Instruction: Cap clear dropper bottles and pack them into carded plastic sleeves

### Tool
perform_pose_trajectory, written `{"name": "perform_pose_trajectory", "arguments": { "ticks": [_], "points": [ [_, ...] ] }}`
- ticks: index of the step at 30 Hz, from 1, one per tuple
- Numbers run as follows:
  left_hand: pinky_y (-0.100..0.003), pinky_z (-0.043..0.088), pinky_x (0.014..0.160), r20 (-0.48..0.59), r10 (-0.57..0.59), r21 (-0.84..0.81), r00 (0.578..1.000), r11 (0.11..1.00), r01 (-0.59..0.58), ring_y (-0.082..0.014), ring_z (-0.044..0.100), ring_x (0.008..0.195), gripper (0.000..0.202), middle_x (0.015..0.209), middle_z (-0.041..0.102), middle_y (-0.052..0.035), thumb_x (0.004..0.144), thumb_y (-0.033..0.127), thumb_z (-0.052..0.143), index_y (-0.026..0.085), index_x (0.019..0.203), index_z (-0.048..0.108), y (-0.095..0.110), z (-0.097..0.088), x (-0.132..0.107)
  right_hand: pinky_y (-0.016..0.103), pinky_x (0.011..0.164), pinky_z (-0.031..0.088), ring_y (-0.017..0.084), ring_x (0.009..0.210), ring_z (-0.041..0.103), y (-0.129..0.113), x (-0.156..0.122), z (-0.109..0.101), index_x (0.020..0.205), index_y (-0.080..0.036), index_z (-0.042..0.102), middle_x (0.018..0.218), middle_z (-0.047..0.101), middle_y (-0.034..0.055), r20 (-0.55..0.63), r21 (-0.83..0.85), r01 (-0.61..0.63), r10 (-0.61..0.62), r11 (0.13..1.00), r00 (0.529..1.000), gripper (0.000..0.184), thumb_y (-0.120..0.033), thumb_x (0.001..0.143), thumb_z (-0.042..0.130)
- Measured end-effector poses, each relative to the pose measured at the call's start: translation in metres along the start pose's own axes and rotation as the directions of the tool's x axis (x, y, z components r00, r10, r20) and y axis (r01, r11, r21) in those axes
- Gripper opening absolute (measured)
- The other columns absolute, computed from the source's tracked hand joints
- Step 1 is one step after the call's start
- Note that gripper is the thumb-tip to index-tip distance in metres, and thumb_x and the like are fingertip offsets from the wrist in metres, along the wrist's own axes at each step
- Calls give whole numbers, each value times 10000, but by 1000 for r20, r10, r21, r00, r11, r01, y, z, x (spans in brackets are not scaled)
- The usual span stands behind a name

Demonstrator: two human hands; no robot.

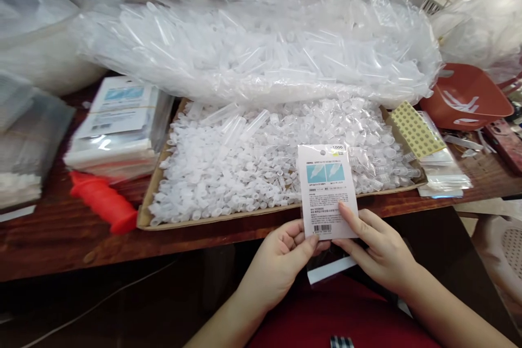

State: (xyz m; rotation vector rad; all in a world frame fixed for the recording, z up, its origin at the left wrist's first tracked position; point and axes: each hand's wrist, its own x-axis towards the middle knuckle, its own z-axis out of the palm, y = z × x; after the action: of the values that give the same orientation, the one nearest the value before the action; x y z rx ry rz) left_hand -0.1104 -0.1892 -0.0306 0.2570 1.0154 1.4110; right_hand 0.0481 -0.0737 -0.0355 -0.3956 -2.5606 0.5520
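One card (326,187) between both hands (281,255) (383,250)

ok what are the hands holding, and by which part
A printed card in a clear bag: the left hand grips its lower left corner, the right hand its lower right side.

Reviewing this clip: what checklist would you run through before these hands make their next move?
1. Left hand gripping the card at its lower left: ok.
2. Right hand on the card's lower right: ok, one fingertip on the printed front.
3. Card the right way up: ok, pictures above, barcode below.
4. White strip folded up: not ok, it hangs below the card.
5. Anything packed behind the card: cannot tell, the card hides it.
6. Yellow sticker sheet at the tray's right side: ok.
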Motion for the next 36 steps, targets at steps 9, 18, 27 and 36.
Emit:
{"name": "perform_pose_trajectory", "arguments": {
  "ticks": [9,18,27,36],
  "points": [
    [-213,558,801,28,-40,-8,999,999,40,-160,738,827,234,933,801,-26,803,277,726,257,1034,758,2,-6,-2,260,592,555,162,698,596,4,1,-5,1512,-297,198,867,581,50,45,2,32,-32,999,998,619,-255,962,480],
    [-182,549,849,89,58,72,994,995,-64,-125,728,887,260,1038,780,27,888,212,624,324,1103,716,14,2,-6,268,738,543,158,847,598,-21,4,-39,1103,-200,635,926,587,54,-42,-76,119,-122,990,992,262,-94,867,590],
    [-196,494,945,146,157,104,977,979,-173,-174,617,1168,301,1203,718,35,916,210,586,344,1170,678,27,17,-10,255,664,498,137,751,618,-40,31,-28,1005,-172,681,875,702,36,106,-106,284,-273,953,956,244,-139,963,443],
    [-264,475,999,180,117,-67,977,992,-107,-195,573,1228,313,1237,700,14,942,186,535,325,1192,665,29,23,-7,282,705,514,159,793,629,-41,30,-31,1004,-145,680,907,706,53,94,-129,281,-270,951,958,247,-128,962,437]
  ]
}}
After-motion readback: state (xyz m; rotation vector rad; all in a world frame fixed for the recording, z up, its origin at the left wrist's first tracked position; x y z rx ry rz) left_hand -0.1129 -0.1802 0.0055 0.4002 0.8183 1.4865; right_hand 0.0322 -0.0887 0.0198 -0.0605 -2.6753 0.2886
